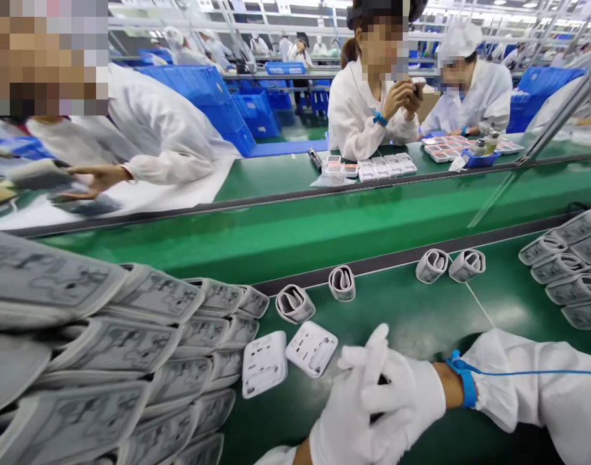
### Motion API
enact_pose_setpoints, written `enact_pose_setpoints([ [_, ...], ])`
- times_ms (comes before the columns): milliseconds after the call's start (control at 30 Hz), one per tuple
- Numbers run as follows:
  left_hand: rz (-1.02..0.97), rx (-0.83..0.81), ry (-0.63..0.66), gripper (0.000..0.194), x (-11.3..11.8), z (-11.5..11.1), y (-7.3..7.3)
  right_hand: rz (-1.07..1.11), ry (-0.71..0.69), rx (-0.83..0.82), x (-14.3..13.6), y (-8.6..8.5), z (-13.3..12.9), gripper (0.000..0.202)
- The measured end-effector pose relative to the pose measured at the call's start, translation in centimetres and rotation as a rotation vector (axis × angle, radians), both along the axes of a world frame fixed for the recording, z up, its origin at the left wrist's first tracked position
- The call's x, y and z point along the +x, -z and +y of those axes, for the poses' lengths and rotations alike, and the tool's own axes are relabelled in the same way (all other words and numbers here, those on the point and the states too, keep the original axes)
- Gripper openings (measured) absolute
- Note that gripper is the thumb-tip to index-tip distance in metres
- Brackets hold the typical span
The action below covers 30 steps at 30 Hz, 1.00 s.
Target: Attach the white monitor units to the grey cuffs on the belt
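Note:
My left hand and my right hand, both in white gloves, are clasped together over the green table, fingers interlaced. No held object shows; small dark gaps appear between the fingers. Left of the hands lie two white square plastic devices, one white device beside another white device, with slots and print on their faces. Behind them stand a rolled grey cuff and a second rolled cuff. A blue wrist strap with a cord circles my right wrist.
Stacked grey cuffs fill the left side; more cuffs stand at the right. Two rolled cuffs sit near the back edge. Beyond the green belt, co-workers in white coats work at a bench with white devices.

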<state>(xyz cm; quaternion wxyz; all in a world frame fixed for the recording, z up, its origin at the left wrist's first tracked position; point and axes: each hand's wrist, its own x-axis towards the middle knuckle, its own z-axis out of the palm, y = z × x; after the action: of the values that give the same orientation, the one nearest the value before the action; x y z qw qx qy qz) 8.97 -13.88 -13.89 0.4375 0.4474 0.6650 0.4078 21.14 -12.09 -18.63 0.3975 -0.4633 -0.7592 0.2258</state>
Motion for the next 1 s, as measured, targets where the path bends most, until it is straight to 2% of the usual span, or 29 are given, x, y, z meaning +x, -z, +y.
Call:
enact_pose_setpoints([
  [67,0.212,0.227,0.177,0.053,-5.5,0.2,-0.9,0.029,-0.229,0.177,-0.4,-0.2,1.6,0.082],
  [100,0.407,0.353,0.255,0.048,-7.8,0.3,-1.4,0.035,-0.276,0.265,-0.6,-0.4,2.7,0.093],
  [167,0.916,0.501,0.384,0.039,-10.8,0.6,-2.4,0.022,-0.190,0.372,-0.9,-0.6,5.2,0.104],
  [233,1.340,0.414,0.434,0.042,-11.5,0.8,-2.9,-0.032,-0.040,0.406,-1.1,-0.8,7.5,0.102],
  [267,1.465,0.332,0.470,0.046,-11.2,0.8,-2.9,-0.067,0.005,0.405,-1.2,-0.8,8.5,0.100],
  [333,1.579,0.224,0.555,0.055,-10.0,0.6,-2.5,-0.157,0.017,0.389,-1.7,-0.7,9.9,0.093],
  [400,1.564,0.207,0.627,0.055,-8.8,0.3,-1.7,-0.259,-0.043,0.332,-2.2,-0.6,10.6,0.084],
  [500,1.393,0.260,0.745,0.050,-8.2,-0.2,-0.8,-0.322,-0.121,0.182,-2.8,-0.7,10.8,0.066],
  [567,1.238,0.267,0.786,0.062,-8.6,-0.2,-0.3,-0.256,-0.115,0.103,-2.8,-0.9,10.8,0.047],
  [667,1.043,0.184,0.742,0.074,-9.3,0.8,0.3,-0.068,-0.085,0.068,-2.7,-0.9,10.9,0.027],
  [767,0.956,0.163,0.699,0.074,-9.2,2.0,0.6,0.122,-0.012,0.046,-2.6,-0.4,11.2,0.030],
  [867,0.947,0.172,0.640,0.075,-8.2,2.9,0.3,0.273,0.087,0.060,-2.4,0.0,11.7,0.040],
  [1000,0.926,0.129,0.625,0.085,-7.0,4.0,-0.8,0.247,0.012,0.029,-2.2,-0.1,12.2,0.034],
])
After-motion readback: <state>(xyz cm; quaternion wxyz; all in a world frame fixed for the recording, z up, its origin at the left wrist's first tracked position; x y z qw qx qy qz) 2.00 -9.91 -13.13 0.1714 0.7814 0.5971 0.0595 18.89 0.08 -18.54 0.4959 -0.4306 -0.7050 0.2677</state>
